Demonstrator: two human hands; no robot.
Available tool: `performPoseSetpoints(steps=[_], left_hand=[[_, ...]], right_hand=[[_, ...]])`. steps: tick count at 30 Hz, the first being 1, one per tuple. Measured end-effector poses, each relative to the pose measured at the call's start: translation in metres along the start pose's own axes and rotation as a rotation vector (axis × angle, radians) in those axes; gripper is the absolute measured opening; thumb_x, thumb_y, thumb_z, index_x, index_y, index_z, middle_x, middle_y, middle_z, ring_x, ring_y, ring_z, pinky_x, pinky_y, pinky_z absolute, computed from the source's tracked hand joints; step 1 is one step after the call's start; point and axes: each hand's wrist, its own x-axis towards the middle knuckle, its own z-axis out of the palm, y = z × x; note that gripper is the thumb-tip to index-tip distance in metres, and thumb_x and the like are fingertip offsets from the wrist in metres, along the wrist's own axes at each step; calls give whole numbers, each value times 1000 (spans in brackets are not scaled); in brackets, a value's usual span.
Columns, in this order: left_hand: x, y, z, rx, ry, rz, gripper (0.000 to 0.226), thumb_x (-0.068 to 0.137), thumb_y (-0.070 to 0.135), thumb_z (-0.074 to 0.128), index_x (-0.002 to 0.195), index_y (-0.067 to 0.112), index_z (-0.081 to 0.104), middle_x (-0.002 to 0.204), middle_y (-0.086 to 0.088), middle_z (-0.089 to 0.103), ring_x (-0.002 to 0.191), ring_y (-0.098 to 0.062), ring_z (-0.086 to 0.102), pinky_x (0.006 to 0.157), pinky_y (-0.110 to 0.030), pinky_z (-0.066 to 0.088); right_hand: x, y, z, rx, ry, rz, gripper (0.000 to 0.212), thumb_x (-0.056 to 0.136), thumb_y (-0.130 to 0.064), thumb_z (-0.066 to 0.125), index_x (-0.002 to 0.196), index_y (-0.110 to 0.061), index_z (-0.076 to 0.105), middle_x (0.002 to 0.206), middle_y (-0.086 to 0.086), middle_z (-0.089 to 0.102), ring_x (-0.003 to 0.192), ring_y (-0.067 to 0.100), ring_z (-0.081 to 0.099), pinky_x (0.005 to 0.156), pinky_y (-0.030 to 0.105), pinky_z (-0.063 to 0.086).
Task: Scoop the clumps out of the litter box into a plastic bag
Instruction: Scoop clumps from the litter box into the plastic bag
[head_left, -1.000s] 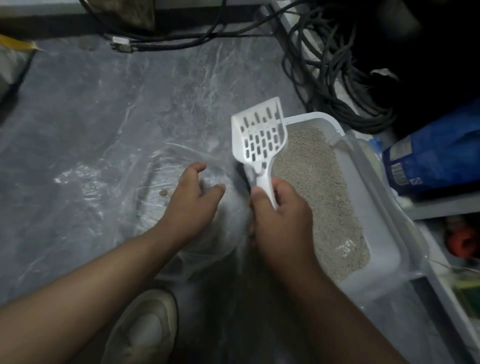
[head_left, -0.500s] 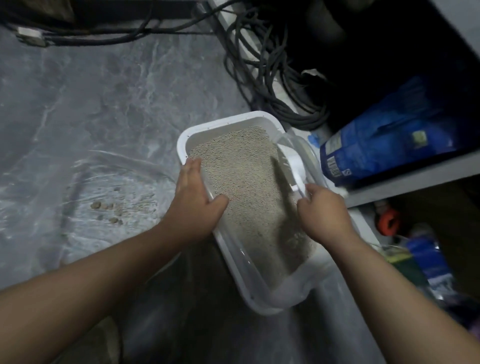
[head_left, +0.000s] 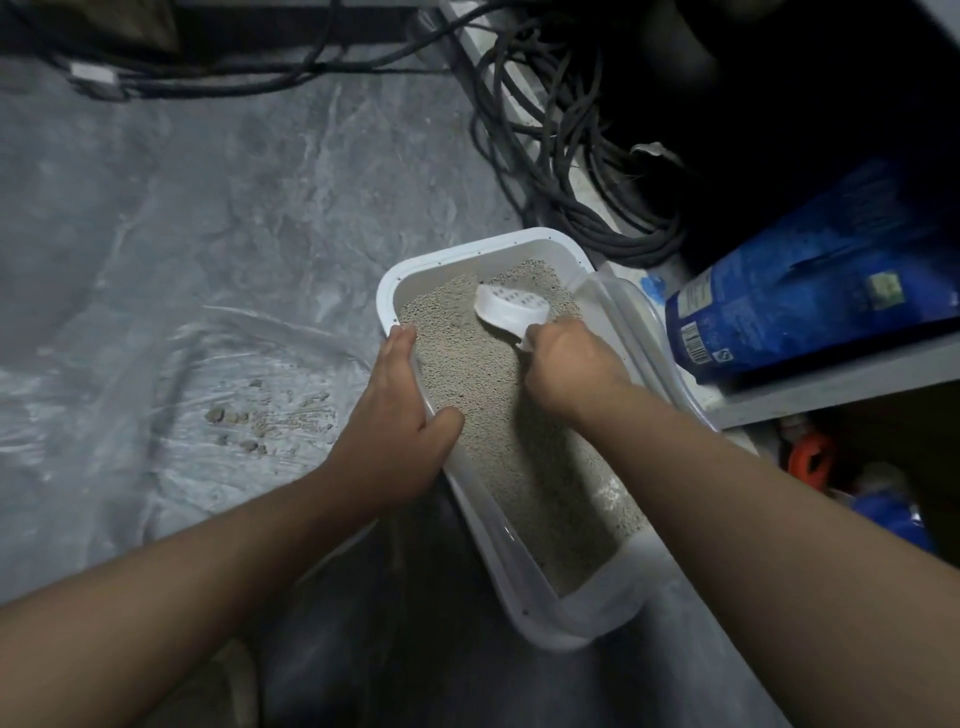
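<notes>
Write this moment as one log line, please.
phase: scooping | right hand: grips scoop in litter | left hand: holds litter box rim | clumps: on plastic bag

White litter box is holding beige-grey speckled litter; white scoop is showing dark slots. Clear bag is carrying brownish clumps. Grey marbled floor is lying beside black cables and blue sack.
</notes>
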Motion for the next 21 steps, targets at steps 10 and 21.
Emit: performPoseSetpoints(steps=[10,21], left_hand=[[2,-2,0,50,-7,10,96,79,35,50,162,13,6,171,-6,11,157,-17,11,127,-44,17],[-1,1,-1,36,-16,22,95,81,34,50,161,15,5,171,-7,10,157,-19,13,126,-48,20]], right_hand=[[-48,3,8,-199,-53,-299,36,98,-11,45,134,-10,51,126,15,51,97,32,64,76,43,55],[-57,36,-18,-155,48,-231,34,92,-19,52,125,-20,60,96,5,47,79,26,59,66,34,46]])
